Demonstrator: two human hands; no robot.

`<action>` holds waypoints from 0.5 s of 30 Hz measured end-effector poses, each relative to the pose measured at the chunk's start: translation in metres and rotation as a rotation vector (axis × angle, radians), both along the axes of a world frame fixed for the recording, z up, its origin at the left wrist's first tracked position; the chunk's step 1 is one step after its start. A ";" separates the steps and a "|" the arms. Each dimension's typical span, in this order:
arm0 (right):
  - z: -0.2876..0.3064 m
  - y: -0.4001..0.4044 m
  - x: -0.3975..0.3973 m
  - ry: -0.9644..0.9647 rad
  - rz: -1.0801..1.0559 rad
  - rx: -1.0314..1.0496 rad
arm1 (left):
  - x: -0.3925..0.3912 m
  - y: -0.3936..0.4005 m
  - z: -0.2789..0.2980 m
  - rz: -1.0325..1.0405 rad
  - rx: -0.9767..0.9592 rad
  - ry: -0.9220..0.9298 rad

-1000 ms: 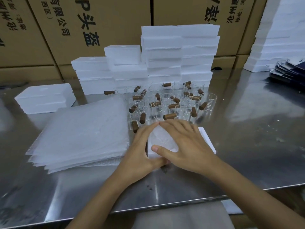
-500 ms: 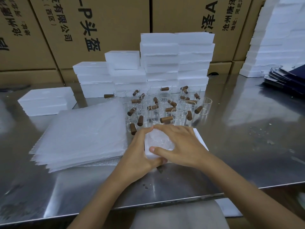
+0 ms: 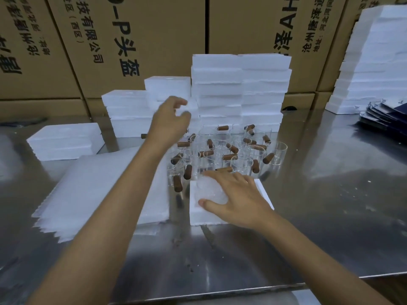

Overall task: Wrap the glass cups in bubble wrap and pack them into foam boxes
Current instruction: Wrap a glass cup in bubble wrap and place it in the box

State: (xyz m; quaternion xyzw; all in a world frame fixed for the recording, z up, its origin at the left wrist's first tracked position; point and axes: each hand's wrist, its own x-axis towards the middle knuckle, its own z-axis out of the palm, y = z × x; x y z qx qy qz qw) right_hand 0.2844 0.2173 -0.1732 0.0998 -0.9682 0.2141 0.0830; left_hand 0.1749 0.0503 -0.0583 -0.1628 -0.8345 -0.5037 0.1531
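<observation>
The left hand point(image 3: 169, 122) had been lifted from the wrapped cup point(image 3: 209, 191), fingers loose, toward the foam stack point(image 3: 167, 89), probably for a lid; the cup was pressed into its box point(image 3: 196, 213) by the right hand point(image 3: 240, 199).

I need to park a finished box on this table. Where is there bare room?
Bare steel right of the open foam box, up to the dark folders, and along the near edge. Crowded: glass cups, bubble wrap, foam stacks.
</observation>
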 end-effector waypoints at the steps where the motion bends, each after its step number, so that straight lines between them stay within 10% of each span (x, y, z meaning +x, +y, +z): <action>1: 0.001 -0.001 -0.004 0.001 0.007 -0.003 | -0.023 0.002 0.005 0.056 -0.071 0.001; 15: -0.006 -0.006 -0.027 0.068 0.016 0.000 | -0.222 -0.008 -0.031 0.111 -0.935 -0.038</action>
